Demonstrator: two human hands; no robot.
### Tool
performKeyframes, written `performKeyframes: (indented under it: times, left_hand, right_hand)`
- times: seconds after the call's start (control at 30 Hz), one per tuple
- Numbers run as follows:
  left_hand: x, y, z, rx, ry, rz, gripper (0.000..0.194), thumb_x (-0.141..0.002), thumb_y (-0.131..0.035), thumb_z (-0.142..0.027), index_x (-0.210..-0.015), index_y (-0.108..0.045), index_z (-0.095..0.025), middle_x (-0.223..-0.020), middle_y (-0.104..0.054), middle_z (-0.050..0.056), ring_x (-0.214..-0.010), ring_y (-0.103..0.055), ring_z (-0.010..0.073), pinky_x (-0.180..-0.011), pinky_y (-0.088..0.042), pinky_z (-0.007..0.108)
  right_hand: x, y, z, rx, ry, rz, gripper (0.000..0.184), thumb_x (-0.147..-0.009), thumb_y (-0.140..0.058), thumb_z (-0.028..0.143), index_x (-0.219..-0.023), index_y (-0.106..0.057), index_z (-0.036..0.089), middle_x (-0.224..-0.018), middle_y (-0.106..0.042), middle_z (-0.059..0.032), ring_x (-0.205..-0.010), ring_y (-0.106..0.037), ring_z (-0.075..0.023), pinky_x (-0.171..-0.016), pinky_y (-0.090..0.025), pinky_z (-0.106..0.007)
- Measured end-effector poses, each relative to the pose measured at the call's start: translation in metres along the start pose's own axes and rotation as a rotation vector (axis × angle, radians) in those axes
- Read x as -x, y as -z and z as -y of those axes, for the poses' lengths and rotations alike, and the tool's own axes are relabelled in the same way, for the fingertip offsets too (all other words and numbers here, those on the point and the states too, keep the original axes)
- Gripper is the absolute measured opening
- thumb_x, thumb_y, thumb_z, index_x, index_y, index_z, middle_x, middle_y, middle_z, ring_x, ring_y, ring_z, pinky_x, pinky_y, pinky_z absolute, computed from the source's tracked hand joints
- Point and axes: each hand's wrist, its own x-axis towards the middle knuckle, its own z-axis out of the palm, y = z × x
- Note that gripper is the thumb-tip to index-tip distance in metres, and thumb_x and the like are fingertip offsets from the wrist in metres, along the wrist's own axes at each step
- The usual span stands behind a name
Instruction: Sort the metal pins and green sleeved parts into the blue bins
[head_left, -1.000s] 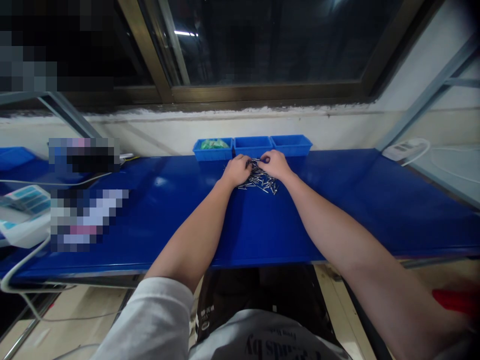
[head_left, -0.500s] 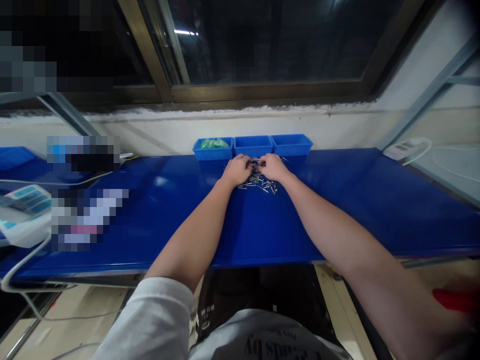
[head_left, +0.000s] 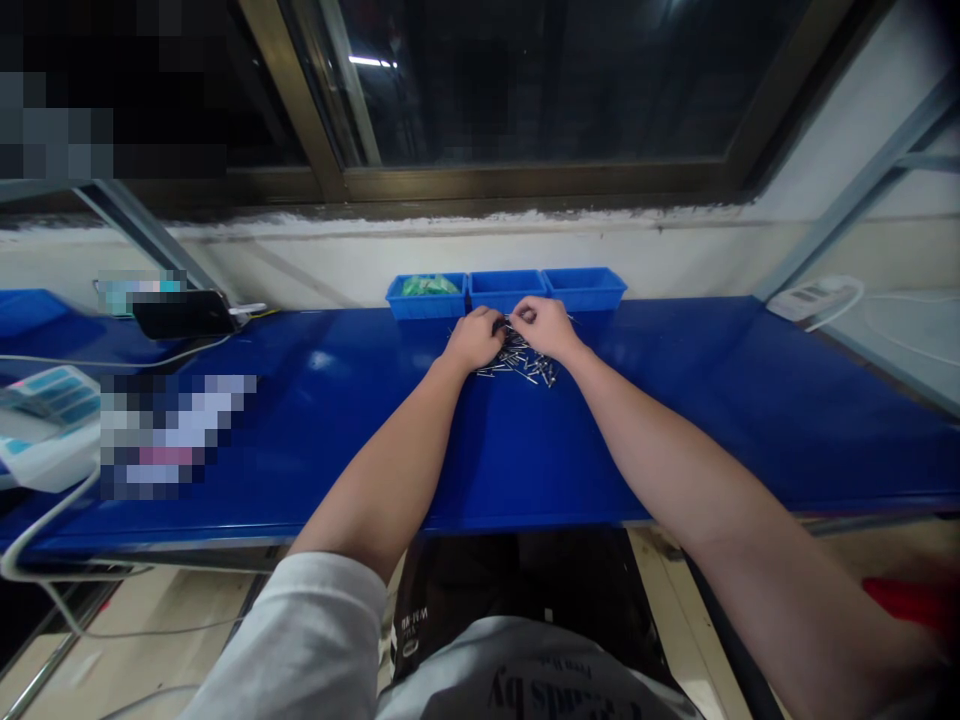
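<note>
A loose pile of thin, shiny metal pins (head_left: pixel 525 362), perhaps rivets or nails, is spread on the blue tabletop (head_left: pixel 517 450). My left hand (head_left: pixel 477 338) rests at the pile's left side, its fingers curled inward over the pins. Thumb and forefinger of my right hand (head_left: pixel 547 326) are pinched together in a ring above the pile's back right. Whatever lies between the fingers of either hand is too small or hidden to make out.
Behind my hands stand three blue bins: the left bin (head_left: pixel 397 298) with a green bag (head_left: pixel 429 286) in it, the middle bin (head_left: pixel 506 287) and the right bin (head_left: pixel 586 286). A phone (head_left: pixel 184 315), a white scale (head_left: pixel 56 425) and a power strip (head_left: pixel 814 298) lie farther out.
My right hand has lifted slightly and moved a little left, its thumb and forefinger closing into a ring. My left hand has stayed nearly still.
</note>
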Motion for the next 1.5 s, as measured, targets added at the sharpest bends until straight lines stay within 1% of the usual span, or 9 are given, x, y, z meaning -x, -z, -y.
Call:
performKeyframes:
  times: [0.17,0.33,0.43,0.57,0.87,1.03,1.1,1.3,1.5]
  left_hand:
    - [0.001,0.001,-0.001,0.023,-0.023,-0.012,0.024,-0.091,-0.054,-0.026,-0.109,-0.069,-0.017,-0.109,-0.067,0.011,-0.105,-0.064,0.0262,-0.097,-0.05,0.04]
    - [0.001,0.001,-0.002,0.076,-0.108,-0.053,0.023,-0.096,-0.052,-0.029,-0.103,-0.07,-0.017,-0.105,-0.07,0.01,-0.103,-0.065,0.0233,-0.095,-0.051,0.037]
    - [0.0,0.001,-0.003,0.071,-0.125,-0.05,0.029,-0.1,-0.044,-0.031,-0.098,-0.07,-0.018,-0.101,-0.071,0.008,-0.098,-0.065,0.0215,-0.092,-0.051,0.035]
    - [-0.002,0.001,-0.001,0.045,-0.108,-0.082,0.03,-0.101,-0.043,-0.028,-0.1,-0.071,-0.017,-0.103,-0.071,0.01,-0.1,-0.066,0.0226,-0.093,-0.05,0.036]
    - [-0.003,0.001,0.001,0.038,-0.076,-0.104,0.03,-0.1,-0.045,-0.027,-0.111,-0.072,-0.018,-0.111,-0.072,0.01,-0.106,-0.066,0.0235,-0.098,-0.049,0.037]
    - [-0.001,0.004,-0.005,0.067,-0.045,-0.145,0.031,-0.1,-0.048,-0.026,-0.122,-0.066,-0.015,-0.118,-0.07,0.013,-0.113,-0.064,0.0252,-0.103,-0.047,0.04]
    - [0.0,0.005,-0.007,0.085,-0.02,-0.17,0.034,-0.099,-0.049,-0.027,-0.129,-0.06,-0.014,-0.121,-0.069,0.014,-0.116,-0.063,0.0259,-0.104,-0.046,0.042]
    - [0.001,0.006,-0.007,0.106,0.035,-0.173,0.036,-0.099,-0.048,-0.025,-0.132,-0.056,-0.014,-0.124,-0.068,0.014,-0.117,-0.063,0.0259,-0.106,-0.046,0.044]
    - [0.001,0.004,-0.005,0.085,0.023,-0.15,0.034,-0.097,-0.049,-0.023,-0.127,-0.059,-0.012,-0.123,-0.068,0.016,-0.117,-0.063,0.0268,-0.105,-0.046,0.043]
  right_hand:
    - [-0.001,-0.002,0.003,-0.349,-0.182,-0.01,0.008,-0.079,-0.06,0.014,-0.074,-0.06,0.019,-0.065,-0.066,0.0011,-0.058,-0.061,-0.0124,-0.057,-0.046,-0.024]
    - [-0.005,-0.001,0.005,-0.633,-0.344,0.05,0.013,-0.083,-0.066,0.017,-0.074,-0.057,0.019,-0.067,-0.07,-0.0015,-0.055,-0.062,-0.011,-0.049,-0.045,-0.021]
    - [-0.005,0.001,0.003,-0.609,-0.336,0.03,0.012,-0.083,-0.068,0.017,-0.073,-0.06,0.018,-0.065,-0.069,-0.0006,-0.053,-0.06,-0.009,-0.048,-0.042,-0.019]
    - [-0.004,0.006,0.002,-0.504,-0.293,0.01,0.01,-0.079,-0.067,0.014,-0.071,-0.063,0.017,-0.062,-0.066,0.0013,-0.05,-0.053,-0.0076,-0.05,-0.041,-0.02]
    - [-0.001,0.01,-0.002,-0.317,-0.174,0.046,0.014,-0.073,-0.075,0.028,-0.068,-0.066,0.018,-0.062,-0.064,0.001,-0.06,-0.056,-0.0125,-0.061,-0.043,-0.027]
    - [-0.003,0.01,-0.004,-0.339,-0.222,0.07,0.02,-0.077,-0.073,0.032,-0.066,-0.066,0.018,-0.054,-0.06,0.0022,-0.051,-0.051,-0.0104,-0.055,-0.04,-0.025]
    - [-0.005,0.01,-0.006,-0.396,-0.273,0.01,0.019,-0.08,-0.07,0.03,-0.066,-0.065,0.018,-0.054,-0.061,0.0025,-0.048,-0.048,-0.0086,-0.052,-0.038,-0.023]
    - [-0.013,0.016,-0.012,-0.546,-0.497,-0.34,0.016,-0.082,-0.068,0.025,-0.07,-0.063,0.017,-0.061,-0.063,0.0016,-0.044,-0.046,-0.0058,-0.041,-0.032,-0.018]
    - [-0.017,0.028,-0.016,-0.749,-0.742,-0.524,0.012,-0.085,-0.059,0.016,-0.073,-0.057,0.018,-0.058,-0.06,0.0036,-0.038,-0.044,-0.005,-0.031,-0.021,-0.017]
